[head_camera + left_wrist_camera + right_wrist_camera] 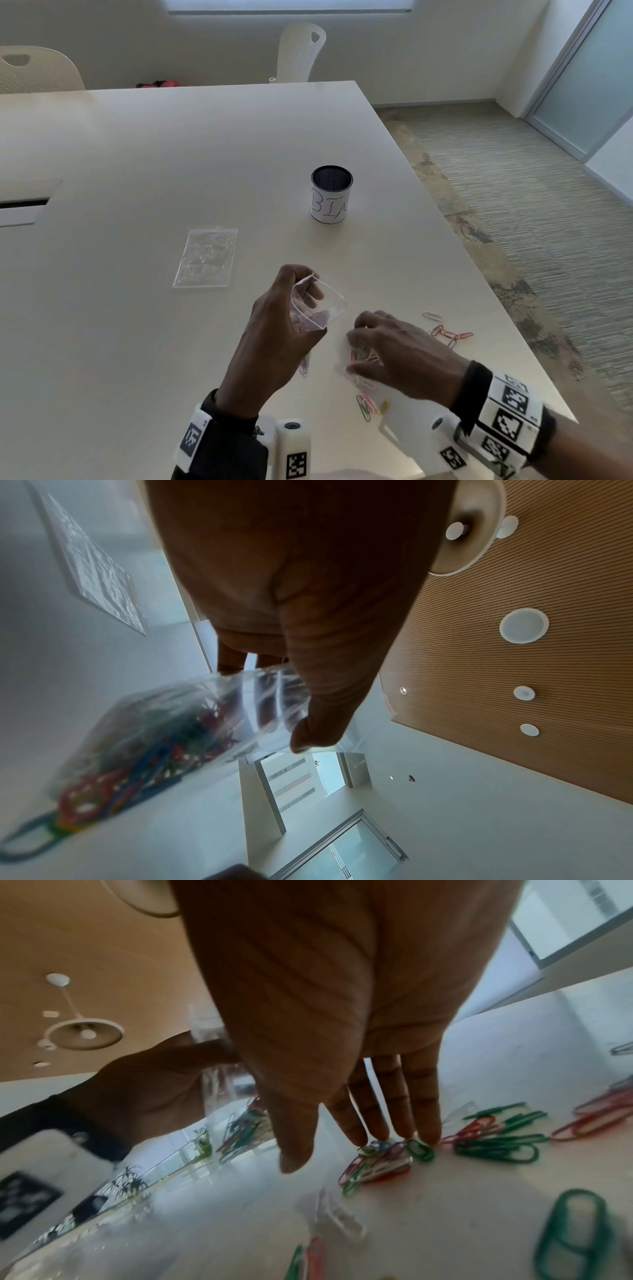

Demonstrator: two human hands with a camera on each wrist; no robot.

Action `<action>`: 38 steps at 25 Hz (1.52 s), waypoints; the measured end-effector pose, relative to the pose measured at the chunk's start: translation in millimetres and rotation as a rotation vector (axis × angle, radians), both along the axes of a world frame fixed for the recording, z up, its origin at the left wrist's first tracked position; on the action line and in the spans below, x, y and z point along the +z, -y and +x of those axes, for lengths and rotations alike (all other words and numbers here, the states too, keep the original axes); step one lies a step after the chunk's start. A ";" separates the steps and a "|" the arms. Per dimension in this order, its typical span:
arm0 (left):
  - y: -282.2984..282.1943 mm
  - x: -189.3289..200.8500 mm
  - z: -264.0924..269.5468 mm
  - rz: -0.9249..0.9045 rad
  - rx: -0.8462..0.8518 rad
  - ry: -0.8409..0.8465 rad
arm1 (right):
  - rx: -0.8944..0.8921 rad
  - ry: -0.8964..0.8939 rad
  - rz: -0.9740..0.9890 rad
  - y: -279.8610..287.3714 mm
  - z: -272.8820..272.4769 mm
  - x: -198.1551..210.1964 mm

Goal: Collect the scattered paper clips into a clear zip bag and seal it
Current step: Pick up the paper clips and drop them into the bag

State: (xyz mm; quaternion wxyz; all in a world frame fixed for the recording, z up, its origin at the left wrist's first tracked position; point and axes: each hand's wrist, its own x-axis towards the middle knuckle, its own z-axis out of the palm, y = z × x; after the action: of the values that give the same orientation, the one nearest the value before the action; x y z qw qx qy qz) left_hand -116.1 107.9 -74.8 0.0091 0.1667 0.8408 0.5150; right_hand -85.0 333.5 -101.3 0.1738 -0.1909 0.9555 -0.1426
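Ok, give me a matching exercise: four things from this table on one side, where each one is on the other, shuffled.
Things:
1. open zip bag
2. flat zip bag
3. mesh cup
4. green paper clips

Places:
A. lying on the table, left of the hands
B. standing upright, far side of the hands
C. held in the left hand
D. on the table near the right wrist

Pairs: 1-C, 2-A, 3-B, 4-D

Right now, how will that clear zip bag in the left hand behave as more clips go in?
The clear zip bag looks thin and floppy, so its mouth may sag shut. Clips pooled at its bottom will probably swing it. The left hand grips only its upper part.
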 end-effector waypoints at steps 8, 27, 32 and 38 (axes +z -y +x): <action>-6.1 -2.1 8.2 0.008 -0.012 0.017 | 0.024 -0.108 0.043 12.9 32.4 -12.9; -4.4 -5.5 11.3 -0.018 0.005 0.031 | -0.436 -0.103 -0.897 12.2 -11.5 72.9; -6.6 -2.1 8.7 -0.031 0.010 0.043 | -0.325 -0.204 -0.818 35.4 -10.3 90.4; -6.8 0.6 5.5 -0.015 0.006 0.053 | -0.262 -0.240 -0.776 35.3 -12.6 90.4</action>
State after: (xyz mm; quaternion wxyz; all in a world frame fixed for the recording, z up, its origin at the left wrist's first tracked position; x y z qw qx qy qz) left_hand -110.5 114.8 -74.2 0.0310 0.1507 0.8445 0.5130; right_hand -97.5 298.2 -10.9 -0.0432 -0.1344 0.8606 -0.4892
